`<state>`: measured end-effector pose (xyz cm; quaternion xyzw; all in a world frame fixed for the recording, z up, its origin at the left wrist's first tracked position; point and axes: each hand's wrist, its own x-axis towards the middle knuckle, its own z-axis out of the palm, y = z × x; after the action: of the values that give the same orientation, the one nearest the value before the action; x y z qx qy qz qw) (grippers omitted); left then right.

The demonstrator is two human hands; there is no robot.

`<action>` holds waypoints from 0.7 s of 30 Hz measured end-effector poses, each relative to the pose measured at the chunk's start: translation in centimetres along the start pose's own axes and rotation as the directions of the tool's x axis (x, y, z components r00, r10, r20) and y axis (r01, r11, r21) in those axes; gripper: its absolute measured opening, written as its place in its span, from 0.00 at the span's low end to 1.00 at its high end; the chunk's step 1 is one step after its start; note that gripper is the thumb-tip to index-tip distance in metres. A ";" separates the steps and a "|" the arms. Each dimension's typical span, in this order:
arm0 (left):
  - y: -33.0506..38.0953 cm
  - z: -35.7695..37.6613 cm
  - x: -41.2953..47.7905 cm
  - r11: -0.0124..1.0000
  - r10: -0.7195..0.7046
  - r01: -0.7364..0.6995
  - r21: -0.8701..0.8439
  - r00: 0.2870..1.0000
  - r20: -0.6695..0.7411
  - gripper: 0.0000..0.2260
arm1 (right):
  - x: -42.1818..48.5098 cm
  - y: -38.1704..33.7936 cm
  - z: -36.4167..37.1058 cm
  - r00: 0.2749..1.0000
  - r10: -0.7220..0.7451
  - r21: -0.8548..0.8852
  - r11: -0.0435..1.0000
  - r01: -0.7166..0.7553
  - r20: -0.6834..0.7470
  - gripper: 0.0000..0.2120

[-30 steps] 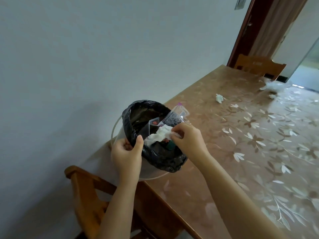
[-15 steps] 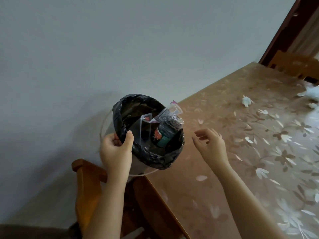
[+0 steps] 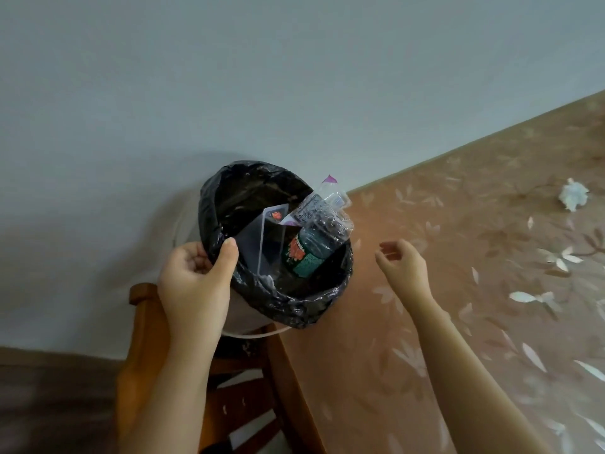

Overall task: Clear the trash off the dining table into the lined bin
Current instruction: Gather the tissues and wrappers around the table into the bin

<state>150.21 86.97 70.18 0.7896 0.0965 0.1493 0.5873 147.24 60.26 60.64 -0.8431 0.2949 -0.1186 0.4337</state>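
**Bin held steady, next scrap waiting on the desk**

The left hand [image 3: 193, 286] pinches the near-left rim of the lined bin [image 3: 294, 306], thumb hooked over the black liner and fingers [image 3: 196, 257] curled shut behind it. The bin sits at the desk's [image 3: 458, 290] near-left corner, above a wooden chair [image 3: 147, 371]. Inside it stand a green-labelled bottle [image 3: 307, 253], a clear plastic packet [image 3: 324, 211] poking over the rim, and a clear plastic box [image 3: 262, 237]. The right hand [image 3: 406, 267] hovers over the desk just right of the bin, fingers loosely parted and holding nothing.

One crumpled tissue [image 3: 573, 198] lies far right on the desk, well apart from the bin. The step in hand looks to be fetching it. Best keep the left grip firm so the liner stays open and the bin level, reach across with the right hand, and gather the whole tissue in the fingertips. Drop it past the tall packet so it does not bounce out.
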 end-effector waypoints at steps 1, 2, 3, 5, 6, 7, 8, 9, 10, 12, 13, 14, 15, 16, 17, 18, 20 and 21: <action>-0.2 -0.2 0.1 1.000 -0.015 0.015 -0.005 1.000 -0.015 0.10 | 0.2 -0.2 0.3 1.000 -0.011 0.013 1.000 0.010 0.012 0.04; -0.3 -0.4 0.1 1.000 -0.027 0.027 -0.010 0.999 -0.023 0.10 | 0.3 -0.4 0.6 0.999 -0.026 0.024 0.999 0.026 0.018 0.04; -0.4 -0.5 0.1 0.999 -0.037 0.036 -0.018 0.999 -0.025 0.08 | 0.3 -0.6 0.9 0.999 -0.044 0.029 0.999 0.043 0.019 0.04; -0.3 -0.8 0.0 0.999 -0.042 0.041 -0.027 0.999 -0.015 0.07 | -0.2 -0.9 0.9 0.998 -0.064 0.028 0.998 0.064 0.014 0.03; -0.2 -0.9 0.0 0.999 -0.038 0.038 -0.028 0.999 -0.003 0.08 | -0.7 -0.9 0.7 0.998 -0.064 0.026 0.998 0.064 0.006 0.03; 0.0 -1.0 -0.1 0.999 -0.034 0.035 -0.033 0.999 0.013 0.09 | -1.2 -0.9 0.3 0.998 -0.060 0.025 0.998 0.060 -0.006 0.04; 0.2 -1.1 -0.3 0.999 -0.030 0.032 -0.042 0.999 0.029 0.10 | -1.9 -0.9 -0.1 0.998 -0.055 0.025 0.998 0.055 -0.022 0.04; 0.4 -1.2 -0.5 0.998 -0.026 0.028 -0.053 0.998 0.048 0.11 | -2.7 -0.9 -0.6 0.998 -0.050 0.025 0.998 0.051 -0.042 0.04; 0.6 -1.3 -0.9 0.997 -0.019 0.024 -0.067 0.997 0.069 0.12 | -3.7 -0.9 -1.3 0.997 -0.044 0.025 0.999 0.046 -0.068 0.04; 1.0 -1.6 -1.9 0.994 -0.013 0.026 -0.108 0.993 0.119 0.11 | -6.1 -0.9 -2.8 0.991 -0.031 0.024 0.999 0.034 -0.131 0.04; 1.2 -1.8 -2.5 0.990 -0.010 0.029 -0.136 0.990 0.144 0.09 | -7.5 -0.7 -3.6 0.986 -0.022 0.019 0.999 0.026 -0.166 0.04; 1.4 -2.0 -3.3 0.986 -0.002 0.031 -0.161 0.985 0.172 0.07 | -9.1 -0.5 -4.5 0.979 -0.013 0.012 1.000 0.015 -0.203 0.04; 1.6 -2.4 -4.3 0.984 0.008 0.030 -0.176 0.978 0.208 0.06 | -11.0 -0.3 -5.4 0.970 -0.002 0.006 1.000 0.003 -0.244 0.05; 1.7 -2.7 -5.3 0.983 0.018 0.029 -0.184 0.968 0.250 0.06 | -13.0 0.0 -6.3 0.958 0.009 0.000 1.000 -0.010 -0.285 0.05; 1.8 -3.1 -6.3 0.980 0.032 0.027 -0.195 0.954 0.297 0.07 | -15.1 0.4 -7.3 0.945 0.022 -0.006 1.000 -0.025 -0.326 0.05; 1.9 -3.6 -7.5 0.977 0.050 0.026 -0.213 0.937 0.345 0.08 | -17.3 0.8 -8.1 0.929 0.037 -0.010 0.999 -0.044 -0.368 0.04; 1.9 -4.4 -9.9 0.969 0.092 0.017 -0.245 0.901 0.423 0.13 | -22.0 1.5 -9.7 0.891 0.068 -0.015 0.996 -0.084 -0.449 0.04; 1.9 -4.8 -11.2 0.968 0.107 0.013 -0.252 0.884 0.454 0.13 | -24.4 1.9 -10.5 0.871 0.082 -0.015 0.995 -0.102 -0.485 0.04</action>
<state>137.96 87.04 71.85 0.7247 -0.0855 -0.0188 0.6834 122.24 67.15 66.72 -0.7802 0.4358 -0.2990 0.3346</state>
